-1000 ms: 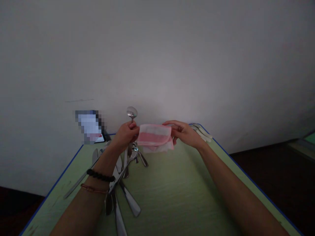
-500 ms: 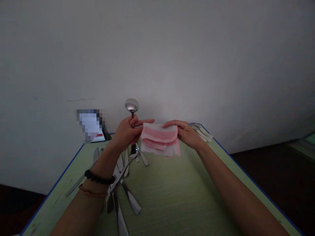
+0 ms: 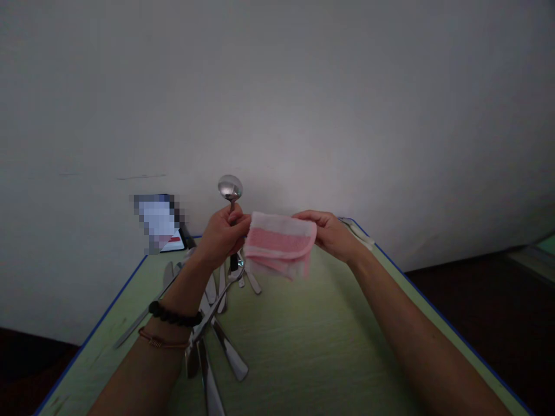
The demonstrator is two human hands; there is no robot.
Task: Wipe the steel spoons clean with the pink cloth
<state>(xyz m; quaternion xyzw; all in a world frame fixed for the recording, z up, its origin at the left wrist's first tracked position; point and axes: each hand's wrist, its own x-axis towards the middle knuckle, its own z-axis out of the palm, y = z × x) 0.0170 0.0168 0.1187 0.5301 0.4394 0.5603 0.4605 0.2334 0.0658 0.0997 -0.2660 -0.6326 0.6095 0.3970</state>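
Observation:
My left hand (image 3: 221, 237) is closed round the handle of a metal spoon (image 3: 230, 189), which stands upright with its bowl above my fist. My right hand (image 3: 332, 234) pinches a folded pink and white cloth (image 3: 280, 245) by its right end. The cloth's left end touches my left thumb and the spoon handle. Both hands hover above the far part of a pale green table (image 3: 303, 341).
Several knives and spoons (image 3: 217, 335) lie in a loose heap under my left forearm. White-handled cutlery (image 3: 358, 231) lies at the table's far right corner. A blurred box (image 3: 158, 222) stands at the far left by the white wall. Dark floor flanks the table.
My left forefinger, stretched out half a second ago, has curled back round the spoon handle. The cloth has been refolded and shifted slightly left against the spoon. The spoon has risen a little.

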